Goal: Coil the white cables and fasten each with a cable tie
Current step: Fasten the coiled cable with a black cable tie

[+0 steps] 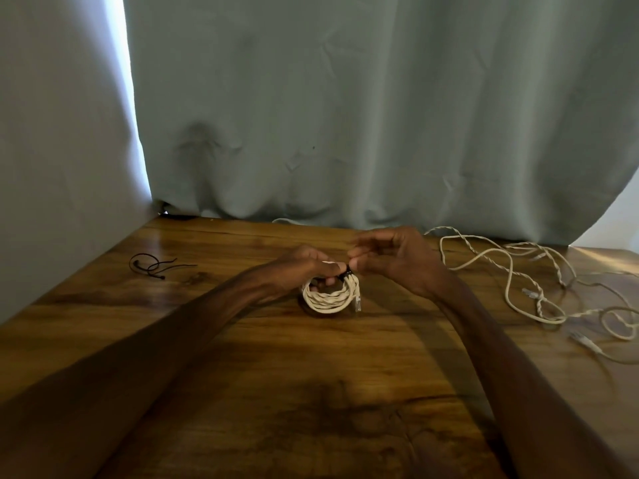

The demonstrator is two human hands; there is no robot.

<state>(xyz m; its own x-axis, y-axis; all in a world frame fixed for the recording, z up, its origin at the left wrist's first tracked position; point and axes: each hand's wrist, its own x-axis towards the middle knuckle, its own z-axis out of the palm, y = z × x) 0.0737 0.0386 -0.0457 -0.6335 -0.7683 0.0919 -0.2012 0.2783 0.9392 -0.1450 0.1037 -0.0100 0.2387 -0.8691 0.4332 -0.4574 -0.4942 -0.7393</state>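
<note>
A coiled white cable (328,299) hangs just above the wooden table (242,375) at its middle, with a plug end dangling at the coil's right side. My left hand (304,266) grips the top of the coil. My right hand (397,259) pinches a black cable tie (346,270) that wraps the coil's upper right. Several loose white cables (539,292) lie tangled on the table to the right. Spare black cable ties (152,266) lie at the far left of the table.
A grey-green curtain (345,115) hangs right behind the table's far edge. A pale wall (52,167) borders the table on the left. One white cable runs under the curtain at the back.
</note>
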